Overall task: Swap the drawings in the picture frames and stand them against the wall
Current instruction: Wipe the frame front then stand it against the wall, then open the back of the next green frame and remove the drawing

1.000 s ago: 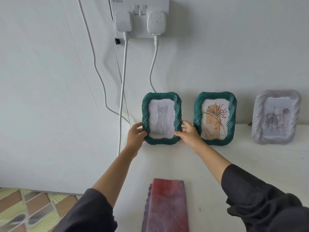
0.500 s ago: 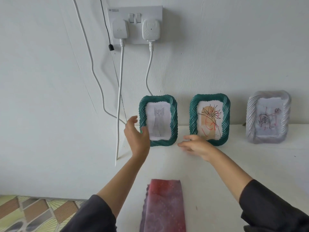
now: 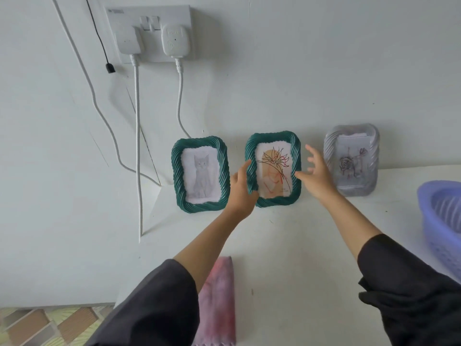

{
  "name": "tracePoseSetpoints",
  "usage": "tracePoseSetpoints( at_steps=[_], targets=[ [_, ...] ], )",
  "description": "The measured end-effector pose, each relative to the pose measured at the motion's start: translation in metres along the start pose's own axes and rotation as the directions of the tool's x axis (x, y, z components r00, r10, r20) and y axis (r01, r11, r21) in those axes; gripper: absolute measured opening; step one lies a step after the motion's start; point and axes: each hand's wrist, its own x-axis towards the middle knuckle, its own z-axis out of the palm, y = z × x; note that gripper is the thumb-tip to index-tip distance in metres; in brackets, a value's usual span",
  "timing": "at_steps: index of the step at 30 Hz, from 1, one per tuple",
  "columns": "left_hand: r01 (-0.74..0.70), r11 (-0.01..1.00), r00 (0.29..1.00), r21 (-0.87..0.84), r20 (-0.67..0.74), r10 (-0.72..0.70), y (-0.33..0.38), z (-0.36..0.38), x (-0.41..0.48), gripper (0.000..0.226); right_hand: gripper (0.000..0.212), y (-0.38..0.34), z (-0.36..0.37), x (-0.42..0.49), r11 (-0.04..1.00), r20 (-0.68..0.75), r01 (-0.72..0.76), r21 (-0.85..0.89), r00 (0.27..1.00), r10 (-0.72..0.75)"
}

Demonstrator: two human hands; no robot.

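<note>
Both hands close on the flower frame [image 3: 274,168], one to each side, probably to steady or square it against the wall [image 3: 324,71]. The left hand [image 3: 240,188] has its fingers along the frame's left edge, apparently touching; the right hand [image 3: 316,174] is spread, fingers apart, just beside the right edge and gripping nothing. The cat frame [image 3: 200,174] leans upright to the left, a pale frame [image 3: 351,159] to the right, all three at the back of the white table [image 3: 299,245]. A pink cloth [image 3: 218,303] lies near the front; a lilac basket [image 3: 441,223] sits at the right. Chargers hang from a socket [image 3: 149,33] above.
</note>
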Motion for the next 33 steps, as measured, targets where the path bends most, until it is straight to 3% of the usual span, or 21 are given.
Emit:
tracePoseSetpoints(
  at_steps=[3, 8, 16, 25, 30, 33],
  targets=[
    [0.082, 0.997, 0.996, 0.014, 0.04, -0.082, -0.001, 0.005, 0.008, 0.09, 0.073, 0.009, 0.001, 0.002, 0.999, 0.096, 0.028, 0.018, 0.995, -0.029],
    [0.045, 0.999, 0.998, 0.005, 0.045, -0.045, -0.005, 0.006, 0.014, 0.084, 0.073, 0.019, -0.002, 0.005, 1.0, 0.188, 0.0, 0.022, 0.982, -0.005],
    [0.04, 0.999, 0.99, 0.031, -0.135, -0.036, 0.003, 0.021, 0.012, 0.064, 0.073, 0.032, -0.016, 0.001, 0.998, 0.149, 0.007, 0.055, 0.989, -0.016],
    [0.086, 0.979, 0.969, -0.186, -0.215, -0.126, 0.028, 0.03, -0.01, 0.04, 0.062, 0.019, -0.047, -0.026, 0.977, 0.136, -0.013, 0.212, 0.991, -0.016],
    [0.137, 0.96, 0.968, -0.244, -0.172, -0.182, 0.04, 0.035, -0.033, 0.038, 0.056, 0.005, -0.077, -0.051, 0.95, 0.132, -0.02, 0.312, 0.991, -0.022],
    [0.229, 0.927, 0.967, -0.297, -0.044, -0.253, 0.048, 0.041, -0.054, 0.038, 0.056, 0.0, -0.095, -0.069, 0.909, 0.139, -0.037, 0.415, 0.99, -0.023]
  ],
)
